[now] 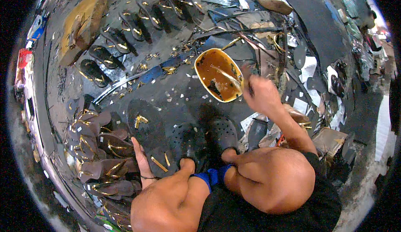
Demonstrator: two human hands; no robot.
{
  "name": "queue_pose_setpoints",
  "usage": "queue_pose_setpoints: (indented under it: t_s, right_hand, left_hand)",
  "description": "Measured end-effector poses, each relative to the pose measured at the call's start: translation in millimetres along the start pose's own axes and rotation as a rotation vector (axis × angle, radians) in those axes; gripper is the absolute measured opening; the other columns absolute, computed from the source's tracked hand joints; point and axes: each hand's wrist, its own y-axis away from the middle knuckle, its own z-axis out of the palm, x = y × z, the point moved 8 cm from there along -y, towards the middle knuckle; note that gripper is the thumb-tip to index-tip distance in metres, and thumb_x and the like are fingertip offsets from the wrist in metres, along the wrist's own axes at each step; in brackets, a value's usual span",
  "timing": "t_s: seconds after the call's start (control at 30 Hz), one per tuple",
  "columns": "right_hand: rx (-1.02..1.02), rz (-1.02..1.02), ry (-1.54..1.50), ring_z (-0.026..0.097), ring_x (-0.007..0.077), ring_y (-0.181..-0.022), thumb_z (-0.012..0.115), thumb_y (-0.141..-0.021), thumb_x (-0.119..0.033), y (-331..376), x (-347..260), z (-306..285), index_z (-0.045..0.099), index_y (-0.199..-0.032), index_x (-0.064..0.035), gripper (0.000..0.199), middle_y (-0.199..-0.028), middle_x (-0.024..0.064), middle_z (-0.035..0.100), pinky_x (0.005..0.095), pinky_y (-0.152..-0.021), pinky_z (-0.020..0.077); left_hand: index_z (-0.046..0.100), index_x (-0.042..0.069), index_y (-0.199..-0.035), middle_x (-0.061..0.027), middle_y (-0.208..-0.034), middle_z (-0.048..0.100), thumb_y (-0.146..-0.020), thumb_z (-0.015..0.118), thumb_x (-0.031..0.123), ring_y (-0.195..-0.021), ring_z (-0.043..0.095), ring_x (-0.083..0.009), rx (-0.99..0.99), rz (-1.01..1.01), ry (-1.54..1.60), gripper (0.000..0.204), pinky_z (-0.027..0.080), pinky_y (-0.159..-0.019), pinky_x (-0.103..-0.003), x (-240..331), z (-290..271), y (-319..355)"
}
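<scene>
Along its edge, my left hand [143,161] grips a large dark sandal sole [144,107], thumb showing and the other fingers hidden beneath. Gold strap pieces [141,121] show on the sole's front part, and more gold strips [159,164] lie nearer its heel. Blurred by motion, my right hand [263,93] is closed at the right rim of a yellow-edged tub [197,71]. From it a thin, pale, stick-like tool [227,75] reaches into the amber, glue-like liquid [209,67]; whether it ends in a brush is unclear.
A row of dark sandals [119,40] stands at the upper left, near a wooden block [85,21]. Finished-looking sandals with gold straps [110,144] are piled left of my left hand. Scraps, strips and papers [309,69] litter the right side. My black clogs [184,138] are between my hands.
</scene>
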Motion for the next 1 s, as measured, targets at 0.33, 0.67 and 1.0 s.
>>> queue_pose_setpoints:
  t_s: [0.33,0.67,1.0]
  right_hand:
    - [0.320,-0.156,-0.488,0.071,0.0289,-0.083,0.070,-0.090,-0.030,-32,-15,4,0.071,-0.104,-0.0080,0.026,-0.095,0.0138,0.072,0.0392,-0.076,0.0549]
    - [-0.091,-0.097,0.117,0.069,0.0351,-0.079,0.072,-0.087,-0.021,17,12,19,0.066,-0.105,-0.0024,0.026,-0.091,0.0204,0.070,0.0411,-0.071,0.0557]
    - [-0.266,-0.001,-1.806,0.068,0.0158,-0.096,0.065,-0.097,-0.017,-19,-74,-50,0.059,-0.121,-0.0046,0.028,-0.109,0.0059,0.069,0.0347,-0.083,0.0581]
  left_hand:
    - [0.056,0.009,-0.135,-0.0114,-0.123,0.067,-0.093,0.051,0.066,-0.098,0.070,-0.0313,-0.073,-0.076,-0.008,0.072,0.060,-0.085,-0.049,11,35,-42]
    - [0.057,0.011,-0.133,-0.0061,-0.122,0.067,-0.097,0.050,0.059,-0.092,0.069,-0.0262,0.012,0.275,-0.094,0.060,0.060,-0.077,-0.042,58,31,-66]
    - [0.059,0.009,-0.128,-0.0065,-0.115,0.069,-0.091,0.059,0.063,-0.092,0.069,-0.0235,-0.058,0.116,-0.219,0.066,0.060,-0.080,-0.039,37,124,-98]
